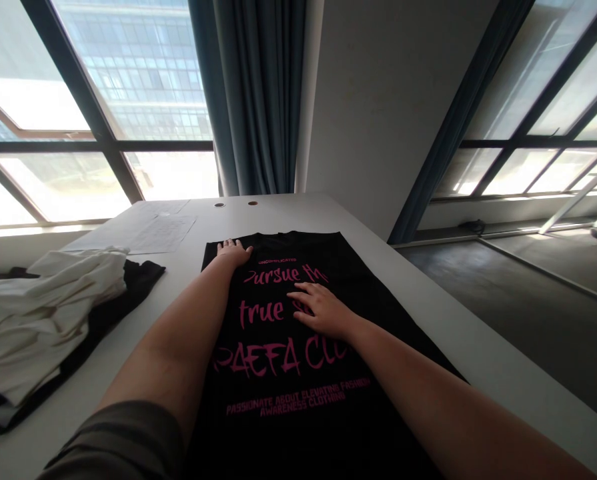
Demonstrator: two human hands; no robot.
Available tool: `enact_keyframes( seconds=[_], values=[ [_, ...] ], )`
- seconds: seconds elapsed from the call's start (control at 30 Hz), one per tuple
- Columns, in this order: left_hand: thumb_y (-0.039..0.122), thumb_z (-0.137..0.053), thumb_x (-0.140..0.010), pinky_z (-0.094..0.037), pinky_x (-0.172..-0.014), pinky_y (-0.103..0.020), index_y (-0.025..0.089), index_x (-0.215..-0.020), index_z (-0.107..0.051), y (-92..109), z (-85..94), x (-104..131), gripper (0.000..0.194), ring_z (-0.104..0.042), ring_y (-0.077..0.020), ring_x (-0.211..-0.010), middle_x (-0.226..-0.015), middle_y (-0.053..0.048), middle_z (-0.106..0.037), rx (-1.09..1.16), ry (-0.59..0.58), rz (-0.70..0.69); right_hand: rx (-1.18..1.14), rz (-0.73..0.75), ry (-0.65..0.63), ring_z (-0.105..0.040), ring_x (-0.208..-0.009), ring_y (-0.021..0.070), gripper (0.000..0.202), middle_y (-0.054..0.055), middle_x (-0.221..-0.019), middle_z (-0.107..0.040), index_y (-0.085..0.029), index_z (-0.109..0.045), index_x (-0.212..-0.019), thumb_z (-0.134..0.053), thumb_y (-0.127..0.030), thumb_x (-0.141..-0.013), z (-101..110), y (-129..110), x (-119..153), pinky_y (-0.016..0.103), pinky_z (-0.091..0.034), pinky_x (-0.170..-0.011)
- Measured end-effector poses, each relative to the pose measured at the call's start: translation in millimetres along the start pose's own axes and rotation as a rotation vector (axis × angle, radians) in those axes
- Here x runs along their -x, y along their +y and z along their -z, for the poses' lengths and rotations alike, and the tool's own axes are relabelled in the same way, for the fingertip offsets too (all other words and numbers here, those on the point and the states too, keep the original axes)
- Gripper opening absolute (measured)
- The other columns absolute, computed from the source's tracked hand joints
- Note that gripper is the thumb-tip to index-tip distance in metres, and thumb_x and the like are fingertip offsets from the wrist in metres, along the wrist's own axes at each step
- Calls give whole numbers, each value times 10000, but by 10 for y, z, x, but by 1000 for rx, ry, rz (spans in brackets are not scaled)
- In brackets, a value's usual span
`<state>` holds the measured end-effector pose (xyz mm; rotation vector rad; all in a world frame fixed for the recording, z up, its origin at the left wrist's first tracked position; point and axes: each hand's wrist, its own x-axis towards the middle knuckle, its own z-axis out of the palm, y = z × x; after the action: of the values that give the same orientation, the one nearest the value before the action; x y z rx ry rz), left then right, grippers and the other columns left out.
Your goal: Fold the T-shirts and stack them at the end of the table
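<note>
A black T-shirt (278,333) with pink lettering lies spread on the white table, its far edge beyond both hands. My left hand (234,253) rests on the shirt's far left corner, fingers apart and pointing away from me. Over the printed words in the middle, my right hand (323,310) lies with its fingers stretched toward the left, covering part of the lettering. Neither hand has anything in its fingers. The shirt's near end runs out of the bottom of the view.
White and black garments (48,313) lie crumpled at the left of the table (308,210). Sheets of paper (138,223) sit at the far left, near two round cable holes. Beyond are a blue curtain (258,93), a wall and windows. Grey floor (458,267) borders the table's right edge.
</note>
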<state>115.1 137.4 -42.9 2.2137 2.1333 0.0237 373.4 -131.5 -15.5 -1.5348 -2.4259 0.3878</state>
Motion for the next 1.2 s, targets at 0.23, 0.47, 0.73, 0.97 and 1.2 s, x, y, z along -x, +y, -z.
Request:
enact_keyframes(
  seconds=[0.23,0.47,0.73,0.97,1.2],
  values=[
    [732,-244,-955,-190,-1218,-639,311,-1610,-393,-80,41,-55,793,-239,-444,-1546,-1698,-130,-292,17,9,13,5,3,7,-352,-1519,320,558,125,-1620,-434,-242,-576,-1490,-600,-454,-974,1,2,10,540,-238,-1264],
    [655,-260,-962,-88,-1176,-763,204,-1511,-532,-217,77,-81,761,-377,-495,-1449,-1627,-227,-387,-27,118,170,-6,19,19,-370,-1509,324,551,136,-1607,-450,-234,-592,-1476,-620,-442,-967,-21,24,0,536,-237,-1265],
    [619,-453,-885,-180,-1114,-827,277,-1558,-481,-447,140,-270,755,-398,-525,-1426,-1561,-227,-483,-50,-6,242,5,20,15,-358,-1516,319,555,123,-1619,-436,-251,-577,-1489,-603,-457,-975,-31,46,6,536,-237,-1263],
    [586,-612,-792,-143,-1121,-834,318,-1569,-467,-344,83,-313,835,-243,-551,-1503,-1604,-209,-437,-80,-110,230,-6,14,17,-357,-1516,325,555,132,-1616,-440,-241,-584,-1484,-605,-446,-969,-23,31,2,542,-233,-1263],
    [507,-314,-962,-93,-1191,-755,180,-1648,-300,-372,30,-155,760,-137,-433,-1573,-1695,-199,-251,-55,-40,229,6,16,16,-365,-1512,313,555,122,-1612,-445,-252,-580,-1487,-601,-456,-971,-20,26,4,529,-246,-1262]
  ],
)
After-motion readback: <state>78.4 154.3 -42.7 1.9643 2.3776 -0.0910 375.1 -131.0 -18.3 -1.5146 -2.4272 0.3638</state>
